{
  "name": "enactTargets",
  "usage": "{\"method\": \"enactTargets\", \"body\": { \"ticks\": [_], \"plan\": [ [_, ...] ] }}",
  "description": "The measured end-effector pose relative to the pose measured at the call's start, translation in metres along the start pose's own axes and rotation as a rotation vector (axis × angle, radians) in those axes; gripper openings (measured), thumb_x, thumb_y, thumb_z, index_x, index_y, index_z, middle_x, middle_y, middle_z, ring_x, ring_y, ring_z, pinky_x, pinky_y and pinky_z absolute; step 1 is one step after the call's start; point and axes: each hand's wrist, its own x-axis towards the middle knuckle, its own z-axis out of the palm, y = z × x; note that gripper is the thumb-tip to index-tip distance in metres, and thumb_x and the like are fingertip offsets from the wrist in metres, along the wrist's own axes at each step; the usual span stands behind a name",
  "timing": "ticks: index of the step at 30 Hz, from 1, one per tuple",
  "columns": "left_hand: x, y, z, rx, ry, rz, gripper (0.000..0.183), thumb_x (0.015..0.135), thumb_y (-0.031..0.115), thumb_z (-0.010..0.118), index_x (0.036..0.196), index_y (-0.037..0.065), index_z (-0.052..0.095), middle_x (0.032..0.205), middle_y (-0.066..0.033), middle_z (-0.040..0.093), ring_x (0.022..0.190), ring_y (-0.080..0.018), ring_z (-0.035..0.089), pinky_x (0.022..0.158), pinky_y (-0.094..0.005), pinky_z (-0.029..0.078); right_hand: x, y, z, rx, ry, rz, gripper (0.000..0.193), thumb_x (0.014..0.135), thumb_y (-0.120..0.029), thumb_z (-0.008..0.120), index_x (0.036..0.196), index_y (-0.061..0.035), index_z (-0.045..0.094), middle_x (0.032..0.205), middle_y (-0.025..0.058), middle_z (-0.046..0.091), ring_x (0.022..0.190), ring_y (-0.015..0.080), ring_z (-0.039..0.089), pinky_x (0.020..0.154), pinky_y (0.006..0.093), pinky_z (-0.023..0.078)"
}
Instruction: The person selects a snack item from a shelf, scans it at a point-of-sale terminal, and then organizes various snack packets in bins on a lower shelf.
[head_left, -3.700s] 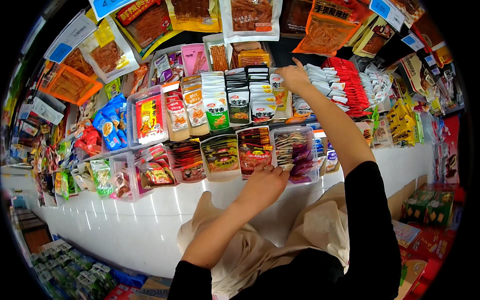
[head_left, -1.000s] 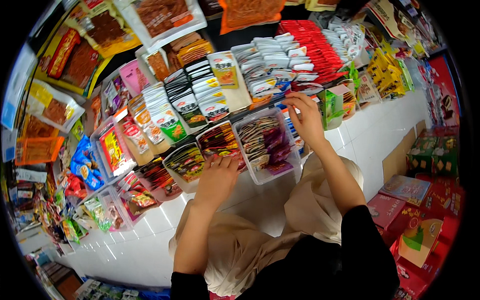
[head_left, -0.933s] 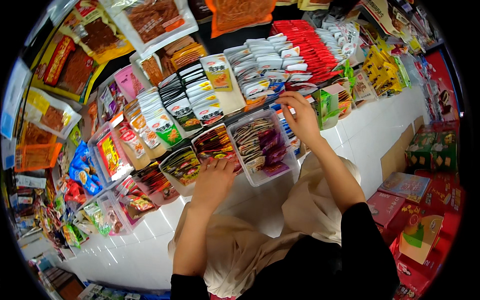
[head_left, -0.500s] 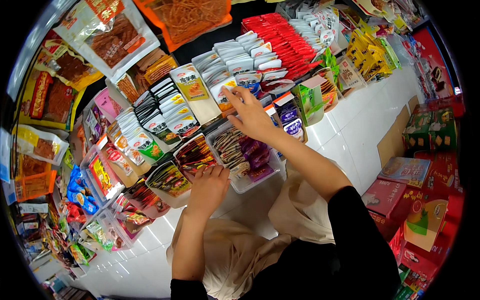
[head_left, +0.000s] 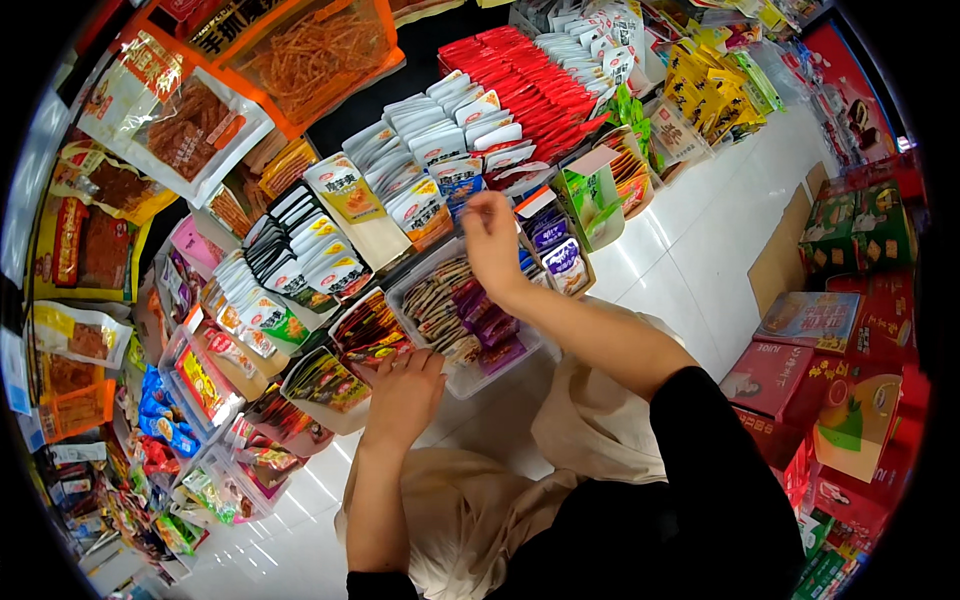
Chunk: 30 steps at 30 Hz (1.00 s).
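Step, judged: handling snack packets. Right hand point(head_left: 492, 245) curled near blue packets point(head_left: 459, 181), over clear tub point(head_left: 466, 386); grip unclear. Left hand point(head_left: 404, 395) loosely open at red packets point(head_left: 372, 325). Next move probably calls for fingertip pinch.

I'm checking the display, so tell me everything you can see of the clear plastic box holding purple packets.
The clear plastic box looks rectangular and open-topped, with a pale rim. It sits in the front row, holding tan patterned packets beside purple packets. The left hand is near its left side; the right hand hides part of its right side. Whether either touches it is unclear.
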Motion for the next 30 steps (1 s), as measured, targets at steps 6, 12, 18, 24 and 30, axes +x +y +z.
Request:
{"method": "enactTargets", "body": {
  "ticks": [6, 12, 18, 24, 30],
  "plan": [
    [0.005, 0.001, 0.007, 0.023, -0.01, 0.005, 0.027, 0.081, 0.017, 0.062, 0.106, 0.008, 0.059, 0.106, -0.0082, 0.061, 0.102, -0.0277, 0.056, 0.093, -0.0407, 0.04, 0.009, -0.018, -0.014, -0.201, 0.265, -0.139, 0.02, 0.084, -0.012, 0.053, 0.101, -0.0027, 0.048, 0.102, 0.0113, 0.047, 0.091, 0.0232, 0.046, 0.083, 0.0334, 0.037],
    [0.009, 0.003, 0.01, 0.031, -0.003, 0.007, 0.026, 0.081, 0.017, 0.062, 0.105, 0.008, 0.059, 0.104, -0.0083, 0.061, 0.101, -0.0272, 0.056, 0.091, -0.0407, 0.042, 0.038, -0.028, -0.023, -0.228, 0.108, -0.322, 0.025, 0.078, -0.003, 0.054, 0.102, -0.0019, 0.048, 0.1, 0.0143, 0.044, 0.096, 0.0284, 0.045, 0.084, 0.0358, 0.037],
    [0.011, 0.005, 0.009, 0.02, -0.003, 0.019, 0.026, 0.081, 0.016, 0.061, 0.106, 0.008, 0.059, 0.104, -0.0076, 0.061, 0.099, -0.0273, 0.056, 0.084, -0.042, 0.043, 0.055, -0.024, -0.032, -0.446, -0.063, -0.518, 0.058, 0.075, -0.008, 0.058, 0.128, 0.0025, 0.037, 0.111, 0.0199, 0.04, 0.104, 0.034, 0.044, 0.09, 0.0381, 0.04],
    [0.012, 0.007, 0.01, 0.043, -0.034, 0.007, 0.025, 0.082, 0.017, 0.06, 0.105, 0.008, 0.059, 0.104, -0.0071, 0.061, 0.101, -0.0272, 0.055, 0.083, -0.0428, 0.044, 0.061, -0.024, -0.032, -0.595, -0.11, -0.551, 0.067, 0.075, -0.013, 0.063, 0.134, 0.0018, 0.036, 0.115, 0.018, 0.042, 0.101, 0.0349, 0.051, 0.084, 0.04, 0.046],
    [0.013, 0.008, 0.017, 0.019, -0.04, 0.003, 0.026, 0.082, 0.019, 0.06, 0.105, 0.008, 0.058, 0.103, -0.0077, 0.059, 0.1, -0.0278, 0.054, 0.09, -0.0442, 0.04, 0.069, -0.031, -0.032, -0.927, -0.123, -0.62, 0.068, 0.074, -0.019, 0.067, 0.133, 0.0004, 0.039, 0.106, 0.0145, 0.051, 0.096, 0.0316, 0.052, 0.082, 0.04, 0.041]
  ]
}}
